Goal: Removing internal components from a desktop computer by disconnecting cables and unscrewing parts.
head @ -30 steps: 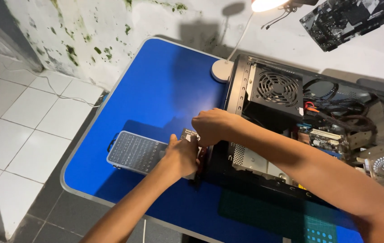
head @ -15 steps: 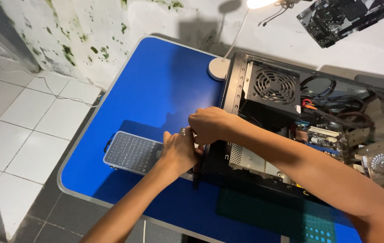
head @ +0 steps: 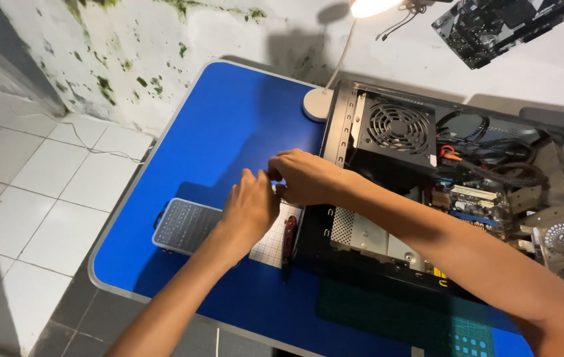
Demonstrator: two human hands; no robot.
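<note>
- The left hand (head: 250, 206) hovered with fingers curled loosely over a gridded white sheet (head: 275, 239) on the blue surface (head: 222, 125).
- The right hand (head: 303, 177) met it fingertip to fingertip; whether it pinched anything could not be told.
- A screwdriver (head: 288, 239) lay beside the open computer case (head: 454, 198).
- A grey box (head: 186, 226) sat just left of the sheet.
</note>
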